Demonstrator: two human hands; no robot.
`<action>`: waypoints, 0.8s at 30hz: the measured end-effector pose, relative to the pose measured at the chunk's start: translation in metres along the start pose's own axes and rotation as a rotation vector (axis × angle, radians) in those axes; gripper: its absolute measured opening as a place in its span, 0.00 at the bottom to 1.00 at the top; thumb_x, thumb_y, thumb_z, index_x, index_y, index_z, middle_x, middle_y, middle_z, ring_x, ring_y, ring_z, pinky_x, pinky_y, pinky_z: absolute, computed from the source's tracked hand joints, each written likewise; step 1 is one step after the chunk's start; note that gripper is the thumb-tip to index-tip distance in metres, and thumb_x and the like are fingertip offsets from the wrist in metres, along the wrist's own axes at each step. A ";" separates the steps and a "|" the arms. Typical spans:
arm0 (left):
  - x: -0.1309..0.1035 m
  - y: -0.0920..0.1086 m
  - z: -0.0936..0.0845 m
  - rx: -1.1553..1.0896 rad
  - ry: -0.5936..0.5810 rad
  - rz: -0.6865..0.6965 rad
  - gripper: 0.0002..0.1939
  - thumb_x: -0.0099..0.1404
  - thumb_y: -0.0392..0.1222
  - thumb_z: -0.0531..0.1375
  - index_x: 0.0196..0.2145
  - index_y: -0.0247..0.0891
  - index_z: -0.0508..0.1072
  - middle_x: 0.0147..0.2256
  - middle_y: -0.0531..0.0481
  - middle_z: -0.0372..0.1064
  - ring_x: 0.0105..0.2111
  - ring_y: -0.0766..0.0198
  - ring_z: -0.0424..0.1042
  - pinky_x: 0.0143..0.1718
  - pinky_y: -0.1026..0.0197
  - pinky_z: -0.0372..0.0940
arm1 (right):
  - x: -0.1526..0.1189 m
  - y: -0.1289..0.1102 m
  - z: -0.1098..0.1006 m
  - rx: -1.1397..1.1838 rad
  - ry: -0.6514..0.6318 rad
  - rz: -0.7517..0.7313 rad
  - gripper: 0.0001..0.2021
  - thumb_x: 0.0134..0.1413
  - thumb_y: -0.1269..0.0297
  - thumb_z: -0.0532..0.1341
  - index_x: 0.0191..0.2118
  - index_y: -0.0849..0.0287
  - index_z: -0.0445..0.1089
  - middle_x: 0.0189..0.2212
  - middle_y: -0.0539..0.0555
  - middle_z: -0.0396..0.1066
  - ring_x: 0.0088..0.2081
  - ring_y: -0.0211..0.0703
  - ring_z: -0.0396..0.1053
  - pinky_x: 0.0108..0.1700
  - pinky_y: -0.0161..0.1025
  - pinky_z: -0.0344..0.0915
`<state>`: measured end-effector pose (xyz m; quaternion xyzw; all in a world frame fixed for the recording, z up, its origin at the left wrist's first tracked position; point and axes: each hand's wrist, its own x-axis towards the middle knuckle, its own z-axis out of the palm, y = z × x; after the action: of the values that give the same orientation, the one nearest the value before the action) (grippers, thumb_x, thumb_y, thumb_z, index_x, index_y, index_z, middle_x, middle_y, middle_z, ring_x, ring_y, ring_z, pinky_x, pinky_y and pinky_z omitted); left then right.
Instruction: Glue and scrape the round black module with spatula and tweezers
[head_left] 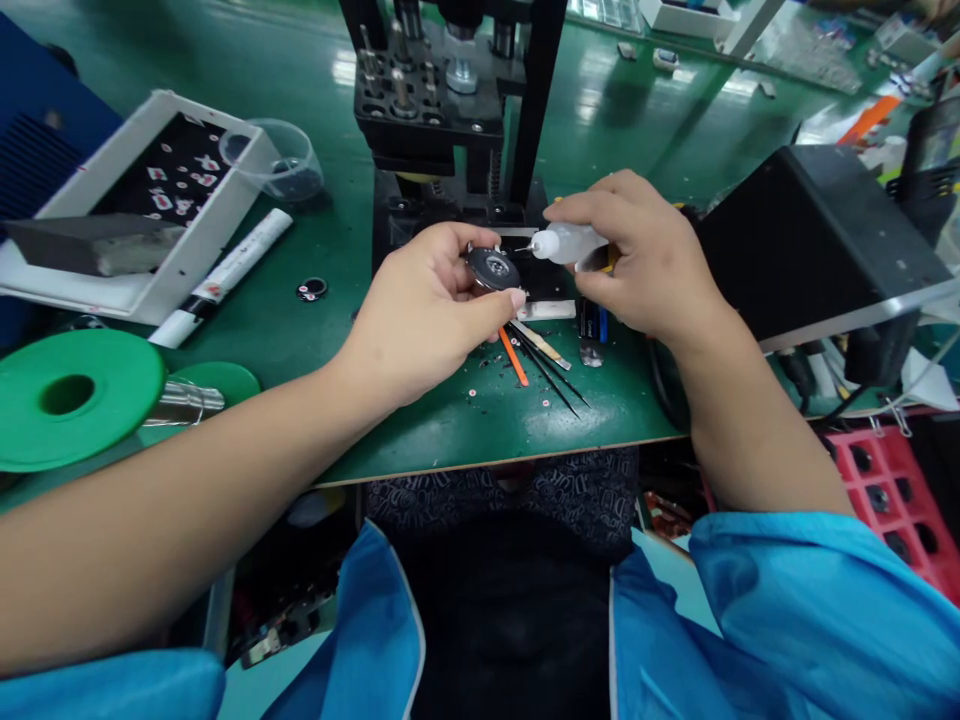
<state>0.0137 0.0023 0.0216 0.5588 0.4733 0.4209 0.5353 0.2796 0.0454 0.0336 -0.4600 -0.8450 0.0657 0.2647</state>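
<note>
Between the thumb and fingers of my left hand (431, 305) is a round black disc-shaped part (495, 268), its face tilted up. My right hand (645, 250) grips a small translucent bottle (571, 243) with a thin metal needle tip. The needle points left and ends close to the disc's right edge; whether it touches cannot be made out. Below the hands, tweezers (551, 375), an orange stick (514, 357) and a wooden-handled tool (546, 345) lie on the green table (420, 440).
A black press fixture (427, 130) stands behind my hands. To the left are a white tray (161, 285) of small parts, a clear cup (289, 165), a marker (232, 265) and a green spool (112, 425). A black box device (810, 240) stands at the right.
</note>
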 end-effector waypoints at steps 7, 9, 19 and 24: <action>-0.002 0.007 0.002 0.035 0.031 -0.032 0.23 0.63 0.33 0.74 0.53 0.44 0.74 0.39 0.51 0.84 0.36 0.54 0.85 0.41 0.49 0.81 | -0.002 -0.005 0.001 -0.103 -0.039 0.002 0.38 0.59 0.79 0.68 0.69 0.37 0.86 0.62 0.55 0.84 0.59 0.60 0.83 0.54 0.53 0.82; -0.002 0.008 0.002 0.037 0.032 -0.032 0.23 0.63 0.34 0.75 0.52 0.44 0.74 0.37 0.52 0.83 0.36 0.55 0.84 0.41 0.49 0.81 | -0.003 -0.005 0.002 -0.125 -0.037 -0.010 0.37 0.60 0.78 0.68 0.69 0.36 0.86 0.62 0.54 0.84 0.59 0.60 0.83 0.52 0.53 0.82; -0.004 0.010 0.000 0.138 0.018 -0.028 0.22 0.63 0.39 0.77 0.51 0.45 0.76 0.30 0.56 0.77 0.29 0.57 0.78 0.31 0.53 0.69 | -0.003 -0.008 0.003 -0.208 -0.036 -0.026 0.38 0.60 0.79 0.67 0.70 0.37 0.87 0.64 0.54 0.84 0.57 0.59 0.83 0.46 0.49 0.76; -0.005 0.014 0.003 0.101 0.067 -0.075 0.22 0.61 0.35 0.78 0.50 0.42 0.78 0.27 0.58 0.75 0.27 0.60 0.76 0.31 0.56 0.67 | -0.002 -0.013 0.001 -0.248 -0.061 -0.003 0.38 0.61 0.79 0.65 0.71 0.37 0.87 0.64 0.56 0.83 0.59 0.60 0.85 0.46 0.49 0.73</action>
<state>0.0167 -0.0026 0.0352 0.5523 0.5324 0.3947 0.5057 0.2701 0.0369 0.0363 -0.4857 -0.8550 -0.0258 0.1798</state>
